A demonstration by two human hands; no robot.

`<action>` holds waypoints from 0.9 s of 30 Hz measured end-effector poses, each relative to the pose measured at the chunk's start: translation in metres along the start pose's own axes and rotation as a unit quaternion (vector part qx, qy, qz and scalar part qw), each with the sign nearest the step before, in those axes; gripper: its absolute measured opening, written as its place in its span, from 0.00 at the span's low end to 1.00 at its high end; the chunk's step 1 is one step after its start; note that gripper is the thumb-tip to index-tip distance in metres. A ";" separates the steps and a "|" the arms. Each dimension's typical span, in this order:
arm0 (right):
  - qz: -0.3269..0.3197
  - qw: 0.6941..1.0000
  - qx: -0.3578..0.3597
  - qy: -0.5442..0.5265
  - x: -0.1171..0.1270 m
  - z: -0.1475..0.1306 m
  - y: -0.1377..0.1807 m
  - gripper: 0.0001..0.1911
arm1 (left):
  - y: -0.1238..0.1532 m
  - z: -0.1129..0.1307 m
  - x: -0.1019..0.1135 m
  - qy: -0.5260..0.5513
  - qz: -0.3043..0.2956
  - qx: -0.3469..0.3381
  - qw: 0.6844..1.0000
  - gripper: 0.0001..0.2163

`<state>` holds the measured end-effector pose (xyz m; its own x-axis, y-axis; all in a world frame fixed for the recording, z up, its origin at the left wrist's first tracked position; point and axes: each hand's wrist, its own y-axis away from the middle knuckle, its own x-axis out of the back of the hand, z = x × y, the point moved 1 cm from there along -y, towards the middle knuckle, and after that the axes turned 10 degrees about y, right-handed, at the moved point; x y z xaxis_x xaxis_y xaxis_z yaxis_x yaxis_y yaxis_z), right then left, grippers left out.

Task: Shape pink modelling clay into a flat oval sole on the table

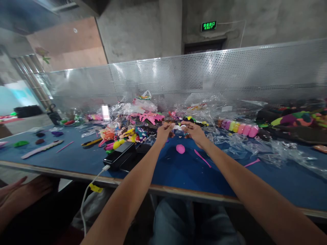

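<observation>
A small white piece of what looks like modelling clay (179,127) is stretched between my two hands above the blue table. My left hand (165,132) pinches its left end, and my right hand (193,132) grips the right end between thumb and fingers. Just below them on the table lies a flattened pink lump of clay (180,149). To its right is a thin magenta modelling tool (202,158), lying slantwise near my right forearm.
Black electronic device (119,156) with a white cable (88,190) sits left of my left forearm. Colourful clay figures (122,136) and plastic wrapping (240,144) crowd the back. A row of coloured clay packs (238,127) lies right. Another person's hands (22,194) rest at lower left.
</observation>
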<state>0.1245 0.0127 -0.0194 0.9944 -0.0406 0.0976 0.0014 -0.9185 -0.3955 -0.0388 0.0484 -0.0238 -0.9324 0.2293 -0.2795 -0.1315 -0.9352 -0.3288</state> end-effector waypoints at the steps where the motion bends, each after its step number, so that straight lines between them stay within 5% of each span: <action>1: -0.020 1.000 0.001 0.009 -0.002 0.000 0.001 0.28 | 0.001 0.000 -0.001 0.000 -0.009 0.007 1.000 0.17; 8: -0.007 0.993 0.022 0.112 -0.002 0.003 0.002 0.20 | 0.010 0.002 -0.011 -0.024 -0.129 0.029 0.991 0.25; 18: 0.121 0.987 0.019 0.107 0.006 0.011 -0.006 0.22 | 0.002 0.000 0.000 -0.086 -0.022 0.002 0.996 0.12; 23: 0.031 0.995 0.015 0.095 -0.001 0.010 -0.002 0.31 | 0.002 -0.004 0.000 -0.079 -0.012 0.014 0.997 0.14; 27: -0.018 0.994 0.016 0.102 -0.007 0.009 0.000 0.28 | 0.006 -0.003 -0.005 -0.059 -0.074 0.036 0.995 0.19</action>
<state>0.1184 0.0165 -0.0284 0.9514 -0.0907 0.2943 0.0427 -0.9076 -0.4176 -0.0337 0.0426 -0.0271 -0.9335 0.3369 -0.1229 -0.2904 -0.9112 -0.2923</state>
